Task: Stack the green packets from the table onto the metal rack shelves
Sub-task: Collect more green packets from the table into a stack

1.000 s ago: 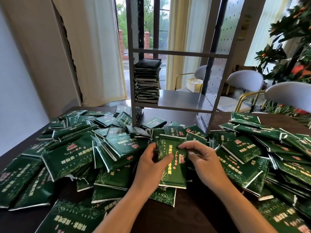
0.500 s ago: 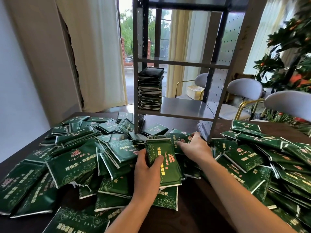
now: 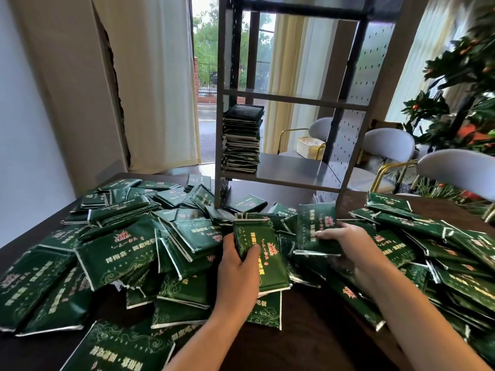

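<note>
Several green packets (image 3: 120,253) with gold lettering lie heaped across the dark table (image 3: 302,341). My left hand (image 3: 238,274) grips one green packet (image 3: 263,261) by its left edge, thumb on its face, just above the pile. A second green packet (image 3: 316,228), lifted and tilted, is held by my right hand (image 3: 345,242) near the rack's front right post. The metal rack (image 3: 292,175) stands on the table behind the heap. On the left end of its lower shelf rests a tall stack of packets (image 3: 241,137).
The right part of the lower shelf (image 3: 297,167) is bare metal, and a shelf above (image 3: 294,99) holds nothing in view. Grey chairs (image 3: 455,170) and a potted plant (image 3: 460,84) stand to the right behind the table. A curtain and wall close the left side.
My right hand left the packet both hands held, reached toward the rack's foot and lifted a second packet. My left hand kept its packet. The view tilted up.
</note>
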`<state>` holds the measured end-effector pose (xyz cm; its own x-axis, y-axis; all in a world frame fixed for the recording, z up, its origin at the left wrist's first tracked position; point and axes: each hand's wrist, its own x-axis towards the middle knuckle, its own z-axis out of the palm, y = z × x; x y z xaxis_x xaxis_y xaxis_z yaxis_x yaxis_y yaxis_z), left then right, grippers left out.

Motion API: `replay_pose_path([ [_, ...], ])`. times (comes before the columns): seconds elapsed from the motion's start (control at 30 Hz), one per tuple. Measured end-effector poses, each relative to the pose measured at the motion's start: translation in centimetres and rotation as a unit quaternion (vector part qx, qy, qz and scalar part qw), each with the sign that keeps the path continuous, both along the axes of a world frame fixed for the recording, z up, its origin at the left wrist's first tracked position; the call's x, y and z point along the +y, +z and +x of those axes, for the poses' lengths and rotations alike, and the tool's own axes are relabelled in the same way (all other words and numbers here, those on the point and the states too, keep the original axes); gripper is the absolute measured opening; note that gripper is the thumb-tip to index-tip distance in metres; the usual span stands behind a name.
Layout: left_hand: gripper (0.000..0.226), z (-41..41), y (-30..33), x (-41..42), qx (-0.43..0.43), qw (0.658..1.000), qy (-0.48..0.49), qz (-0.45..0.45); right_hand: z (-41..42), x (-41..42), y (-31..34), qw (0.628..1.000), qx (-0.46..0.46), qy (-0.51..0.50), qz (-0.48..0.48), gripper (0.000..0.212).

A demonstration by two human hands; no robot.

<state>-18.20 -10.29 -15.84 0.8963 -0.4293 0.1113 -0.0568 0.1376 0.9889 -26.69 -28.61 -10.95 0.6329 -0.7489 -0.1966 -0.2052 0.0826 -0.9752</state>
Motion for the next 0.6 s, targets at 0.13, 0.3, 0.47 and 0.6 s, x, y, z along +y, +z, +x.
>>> replay_pose_path([
  [0.13, 0.02, 0.0, -0.1, -0.1, -0.008, 1.0, -0.009, 0.028, -1.7, 1.2, 0.0, 0.988, -0.091, 0.057, 0.115, 0.019],
  [0.3, 0.02, -0.1, 0.0, -0.3, -0.005, 0.999, -0.035, 0.028, -1.6, 4.2, -0.6, 0.974, -0.063, 0.201, 0.083, 0.03],
  [0.47, 0.023, 0.3, -0.1, -0.4, 0.021, 0.999, -0.048, -0.004, -1.2, 4.8, -1.5, 0.964, -0.003, 0.258, -0.063, 0.022],
  [0.6, 0.07, 0.2, -0.6, -0.4, 0.004, 0.998, -0.046, 0.035, -1.3, 3.3, -1.8, 0.967, 0.026, 0.202, -0.152, 0.032],
])
